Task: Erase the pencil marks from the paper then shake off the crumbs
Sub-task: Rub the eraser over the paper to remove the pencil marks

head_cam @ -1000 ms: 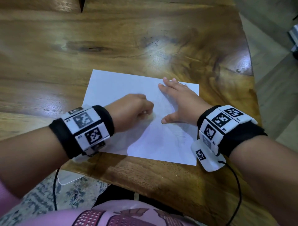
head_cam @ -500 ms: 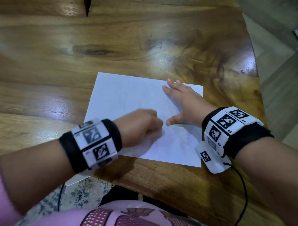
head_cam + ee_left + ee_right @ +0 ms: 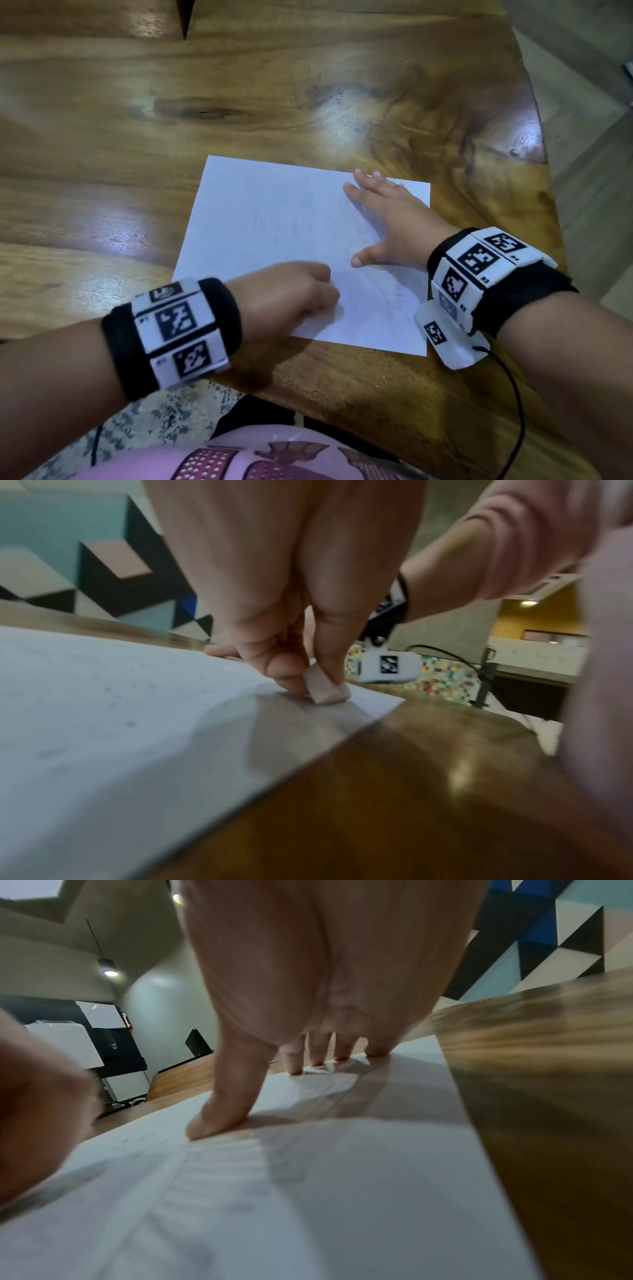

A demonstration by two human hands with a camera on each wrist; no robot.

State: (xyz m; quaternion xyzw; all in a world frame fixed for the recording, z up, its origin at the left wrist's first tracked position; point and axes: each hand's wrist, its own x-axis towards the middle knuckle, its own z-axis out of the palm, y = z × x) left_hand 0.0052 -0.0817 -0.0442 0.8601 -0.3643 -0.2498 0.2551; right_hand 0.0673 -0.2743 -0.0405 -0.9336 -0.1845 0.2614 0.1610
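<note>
Two hands work on one white sheet of paper (image 3: 274, 219), which lies flat on the glossy wooden desk (image 3: 239, 96) near its front edge; the left hand (image 3: 284, 301) sits at the sheet's near edge with its fingers curled, and the left wrist view shows thumb and fingertips pinching a small pale eraser (image 3: 325, 687) whose lower face touches the paper (image 3: 103, 723) close to a corner; the right hand (image 3: 387, 222) lies flat on the far right part of the sheet, fingers straight and spread, thumb (image 3: 219, 1112) stretched out to the side, all of them pressing down on the paper (image 3: 342, 1191); the two hands are near one another but apart, the thumb of the right pointing towards the knuckles of the left; faint grey pencil marks (image 3: 376, 298) show on the sheet's near right part, between the hands and the right wrist, and a few dark specks (image 3: 130, 723) lie on the sheet, too blurred to tell what they are; each wrist carries a black band with white tagged blocks (image 3: 178, 329); a black cable (image 3: 513, 404) runs down from the right wrist unit over the desk edge; pink patterned clothing (image 3: 257, 459) fills the bottom of the head view.
</note>
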